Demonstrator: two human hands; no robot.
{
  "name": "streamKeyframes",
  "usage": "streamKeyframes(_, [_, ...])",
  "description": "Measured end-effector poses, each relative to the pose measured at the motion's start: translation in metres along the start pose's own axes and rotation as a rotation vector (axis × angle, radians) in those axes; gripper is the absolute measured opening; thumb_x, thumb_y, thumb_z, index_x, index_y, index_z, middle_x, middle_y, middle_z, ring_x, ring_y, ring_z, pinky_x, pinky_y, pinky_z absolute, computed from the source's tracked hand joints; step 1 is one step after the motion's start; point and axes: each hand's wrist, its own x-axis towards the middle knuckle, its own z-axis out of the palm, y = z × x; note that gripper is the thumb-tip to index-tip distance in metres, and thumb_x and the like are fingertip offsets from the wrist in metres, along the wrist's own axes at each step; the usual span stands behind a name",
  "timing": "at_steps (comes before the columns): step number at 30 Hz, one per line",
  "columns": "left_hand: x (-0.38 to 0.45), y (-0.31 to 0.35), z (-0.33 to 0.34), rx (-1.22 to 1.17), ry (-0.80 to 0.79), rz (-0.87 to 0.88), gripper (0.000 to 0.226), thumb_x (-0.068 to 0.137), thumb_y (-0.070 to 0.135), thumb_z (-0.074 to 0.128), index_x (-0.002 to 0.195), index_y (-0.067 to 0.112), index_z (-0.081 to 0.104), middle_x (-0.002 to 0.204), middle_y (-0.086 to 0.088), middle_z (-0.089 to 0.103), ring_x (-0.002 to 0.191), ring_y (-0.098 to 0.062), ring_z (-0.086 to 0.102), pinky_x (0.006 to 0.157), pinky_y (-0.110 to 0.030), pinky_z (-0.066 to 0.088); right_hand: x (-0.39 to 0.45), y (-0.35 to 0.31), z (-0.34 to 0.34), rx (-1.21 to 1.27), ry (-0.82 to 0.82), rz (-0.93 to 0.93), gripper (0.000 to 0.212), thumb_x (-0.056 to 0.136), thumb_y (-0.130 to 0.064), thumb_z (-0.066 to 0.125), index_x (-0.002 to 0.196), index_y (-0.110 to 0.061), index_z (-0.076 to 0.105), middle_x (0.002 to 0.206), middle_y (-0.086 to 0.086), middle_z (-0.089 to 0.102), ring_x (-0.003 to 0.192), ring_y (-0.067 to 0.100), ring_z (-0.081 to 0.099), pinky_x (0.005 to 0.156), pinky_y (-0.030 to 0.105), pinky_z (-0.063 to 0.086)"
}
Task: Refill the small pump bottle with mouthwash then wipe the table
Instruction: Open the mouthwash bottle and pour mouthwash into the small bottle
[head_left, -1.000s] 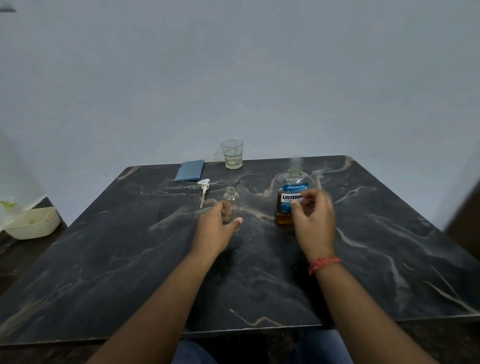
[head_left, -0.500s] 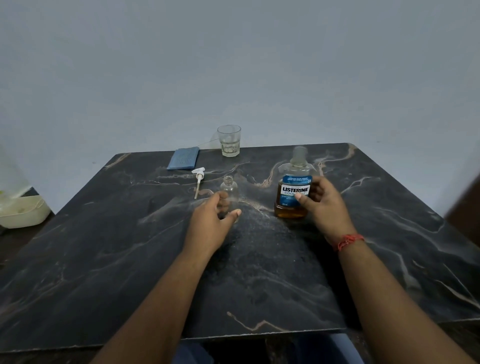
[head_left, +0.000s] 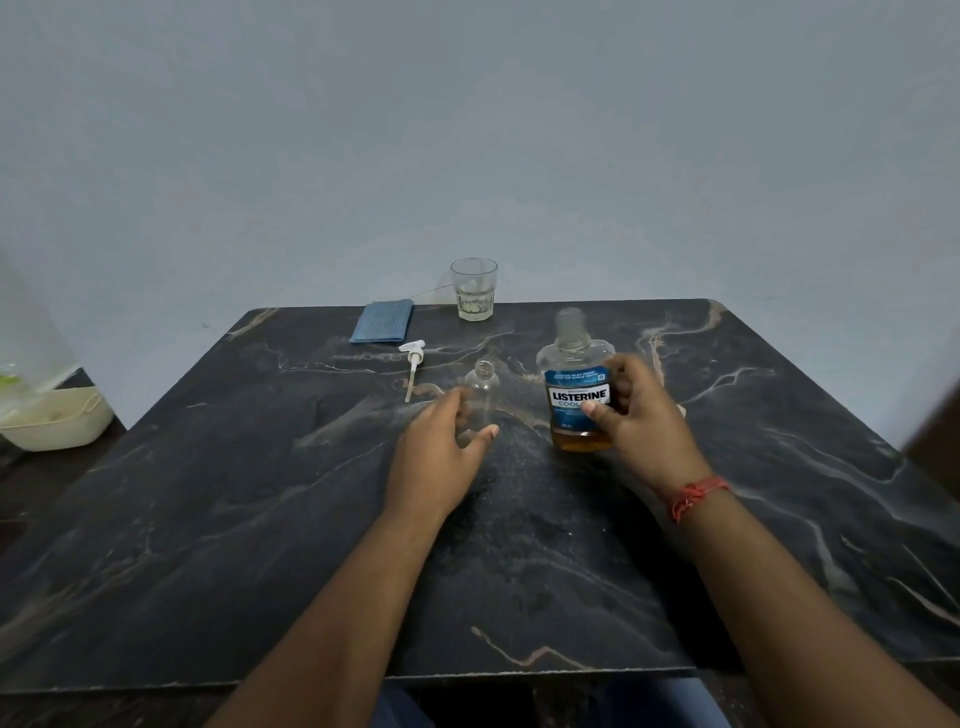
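A small clear bottle (head_left: 483, 392) with no cap stands upright mid-table, and my left hand (head_left: 441, 457) is wrapped around its lower part. To its right stands the Listerine mouthwash bottle (head_left: 571, 374) with amber liquid low inside and a clear cap on top; my right hand (head_left: 634, 421) grips its body from the right, thumb across the blue label. The white pump head (head_left: 414, 364) with its tube lies flat on the black marble table (head_left: 727, 519), left of the small bottle. A folded blue cloth (head_left: 383, 322) rests near the far edge.
A clear drinking glass (head_left: 474, 288) stands at the table's far edge beside the cloth. A cream plastic basin (head_left: 57, 421) sits off the table to the left. A plain wall rises behind the table.
My right hand moved from in front of the mouthwash bottle to its right side and closed around it. My left hand stayed on the small bottle.
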Motion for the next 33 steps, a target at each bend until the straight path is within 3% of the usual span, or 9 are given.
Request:
streamKeyframes(3, [0.0, 0.001, 0.0, 0.069, 0.041, 0.051, 0.038, 0.09, 0.041, 0.07, 0.123, 0.025, 0.059, 0.109, 0.011, 0.063, 0.1, -0.009, 0.06, 0.083, -0.028, 0.052, 0.0, -0.003, 0.001, -0.083, 0.004, -0.03, 0.044, 0.09, 0.004, 0.062, 0.118, -0.027, 0.049, 0.111, -0.008, 0.066, 0.105, 0.004, 0.063, 0.091, 0.026, 0.052])
streamKeyframes(6, [0.0, 0.0, 0.001, 0.145, 0.073, 0.08, 0.052, 0.093, 0.041, 0.067, 0.139, 0.023, 0.052, 0.123, 0.006, 0.061, 0.112, -0.015, 0.057, 0.094, -0.036, 0.051, 0.0, -0.011, 0.0, -0.186, 0.014, -0.053, 0.049, 0.091, 0.004, 0.061, 0.128, -0.026, 0.049, 0.108, -0.008, 0.064, 0.096, 0.002, 0.062, 0.072, 0.007, 0.05])
streamKeyframes(9, [0.001, 0.001, 0.001, 0.164, 0.089, 0.08, 0.056, 0.093, 0.039, 0.067, 0.144, 0.023, 0.049, 0.131, 0.004, 0.058, 0.119, -0.016, 0.053, 0.099, -0.035, 0.048, 0.001, -0.017, -0.005, -0.255, 0.024, -0.063, 0.052, 0.09, 0.006, 0.059, 0.132, -0.024, 0.051, 0.109, -0.001, 0.063, 0.093, 0.011, 0.064, 0.061, 0.008, 0.051])
streamKeyframes(11, [0.0, 0.0, 0.002, 0.177, 0.092, 0.084, 0.056, 0.094, 0.039, 0.066, 0.144, 0.023, 0.049, 0.131, 0.004, 0.058, 0.12, -0.016, 0.053, 0.099, -0.035, 0.048, 0.001, -0.019, -0.007, -0.343, 0.022, -0.074, 0.055, 0.09, 0.007, 0.059, 0.131, -0.028, 0.051, 0.111, -0.002, 0.062, 0.095, 0.016, 0.064, 0.07, 0.018, 0.057])
streamKeyframes(13, [0.0, 0.0, 0.002, 0.188, 0.093, 0.086, 0.056, 0.094, 0.04, 0.066, 0.145, 0.023, 0.049, 0.131, 0.004, 0.058, 0.12, -0.016, 0.053, 0.099, -0.036, 0.048, 0.002, -0.02, -0.008, -0.404, 0.011, -0.079, 0.059, 0.088, 0.008, 0.059, 0.127, -0.036, 0.05, 0.107, -0.007, 0.059, 0.097, 0.018, 0.064, 0.078, 0.038, 0.06])
streamKeyframes(15, [0.0, 0.001, 0.002, 0.202, 0.094, 0.09, 0.057, 0.094, 0.04, 0.066, 0.145, 0.023, 0.049, 0.132, 0.004, 0.058, 0.121, -0.016, 0.053, 0.1, -0.036, 0.048, 0.001, -0.021, -0.008, -0.472, 0.003, -0.088, 0.063, 0.086, 0.007, 0.06, 0.123, -0.042, 0.047, 0.107, -0.008, 0.058, 0.098, 0.02, 0.064, 0.079, 0.045, 0.059])
streamKeyframes(19, [-0.001, 0.001, 0.002, 0.219, 0.101, 0.099, 0.057, 0.093, 0.041, 0.066, 0.145, 0.024, 0.048, 0.132, 0.004, 0.058, 0.122, -0.015, 0.054, 0.102, -0.037, 0.048, 0.0, -0.025, -0.009, -0.619, 0.016, -0.113, 0.063, 0.085, 0.002, 0.061, 0.125, -0.043, 0.044, 0.115, 0.004, 0.063, 0.1, 0.023, 0.061, 0.08, 0.049, 0.057])
streamKeyframes(24, [-0.002, 0.001, 0.002, 0.229, 0.105, 0.105, 0.056, 0.093, 0.042, 0.066, 0.143, 0.024, 0.049, 0.132, 0.005, 0.058, 0.122, -0.015, 0.054, 0.104, -0.039, 0.047, 0.0, -0.027, -0.011, -0.73, 0.034, -0.168, 0.056, 0.085, 0.002, 0.065, 0.13, -0.029, 0.052, 0.114, 0.004, 0.065, 0.104, 0.028, 0.058, 0.093, 0.051, 0.05])
streamKeyframes(33, [-0.001, 0.001, 0.003, 0.248, 0.1, 0.108, 0.056, 0.093, 0.044, 0.066, 0.142, 0.024, 0.049, 0.129, 0.005, 0.06, 0.119, -0.016, 0.056, 0.107, -0.04, 0.045, 0.004, -0.028, -0.014, -0.81, 0.063, -0.217, 0.056, 0.084, 0.002, 0.066, 0.131, -0.026, 0.053, 0.11, 0.006, 0.067, 0.103, 0.029, 0.056, 0.106, 0.051, 0.041])
